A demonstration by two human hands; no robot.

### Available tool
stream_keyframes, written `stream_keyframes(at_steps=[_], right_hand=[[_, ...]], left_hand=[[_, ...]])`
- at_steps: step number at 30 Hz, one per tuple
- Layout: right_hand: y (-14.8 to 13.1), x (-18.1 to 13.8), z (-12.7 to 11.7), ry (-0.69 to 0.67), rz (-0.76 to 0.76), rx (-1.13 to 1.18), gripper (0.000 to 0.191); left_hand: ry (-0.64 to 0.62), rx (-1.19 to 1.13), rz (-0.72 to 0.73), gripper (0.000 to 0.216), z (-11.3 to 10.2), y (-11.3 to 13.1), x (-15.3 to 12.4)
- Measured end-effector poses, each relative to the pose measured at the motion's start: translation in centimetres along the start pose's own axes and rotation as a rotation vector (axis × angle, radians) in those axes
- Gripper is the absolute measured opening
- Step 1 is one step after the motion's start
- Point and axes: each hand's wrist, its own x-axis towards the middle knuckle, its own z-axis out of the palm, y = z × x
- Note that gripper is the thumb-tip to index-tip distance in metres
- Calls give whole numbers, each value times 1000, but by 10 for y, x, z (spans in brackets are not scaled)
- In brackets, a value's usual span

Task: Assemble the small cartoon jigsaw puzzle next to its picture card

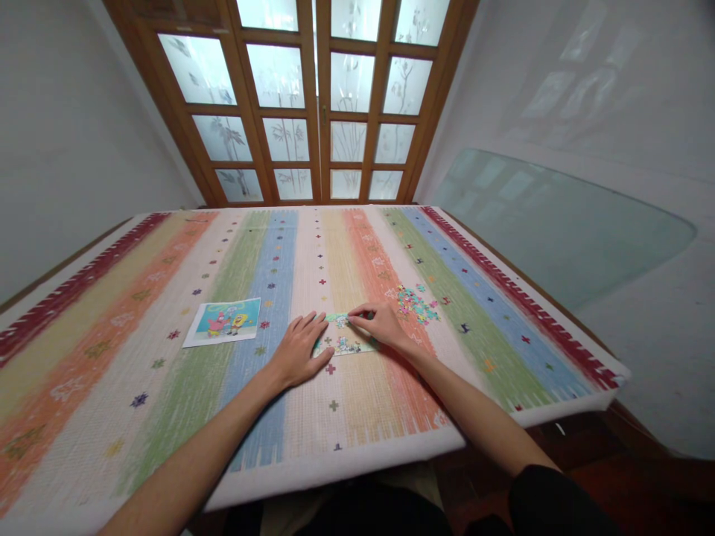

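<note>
A partly assembled jigsaw puzzle (347, 345) lies on the striped cloth between my hands, with green and multicoloured areas showing. My left hand (300, 348) rests flat, its fingers stretched out over the puzzle's left side and the thumb along its lower edge. Thumb and forefinger of my right hand (378, 323) are pinched together at the upper part of the puzzle; whatever is between the tips is too small to make out. Loose puzzle pieces (416, 304), mostly teal with some pink and yellow, are heaped just beyond my right hand.
Left of my hands lies a printed cartoon picture (226, 323). The striped cloth (184, 424) covers a large table, whose near edge is close to my body. Wooden doors with glass panes (316, 112) stand behind it, and a glass panel (553, 223) is at the right wall.
</note>
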Motion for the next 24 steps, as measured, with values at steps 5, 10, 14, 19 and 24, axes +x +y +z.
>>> stream_keyframes(at_steps=[5, 10, 14, 19, 24], right_hand=[[-1, -1, 10, 19, 1, -86, 9], [1, -1, 10, 39, -74, -244, 8], [2, -1, 8, 32, -156, -329, 9], [3, -3, 5, -23, -219, -375, 6], [4, -5, 4, -24, -244, -386, 7]], left_hand=[[-5, 4, 1, 51, 1, -1, 0], [-6, 7, 1, 52, 0, 1, 1], [13, -3, 7, 50, 0, 1, 1], [15, -7, -1, 50, 2, 0, 0], [26, -7, 9, 49, 1, 0, 0]])
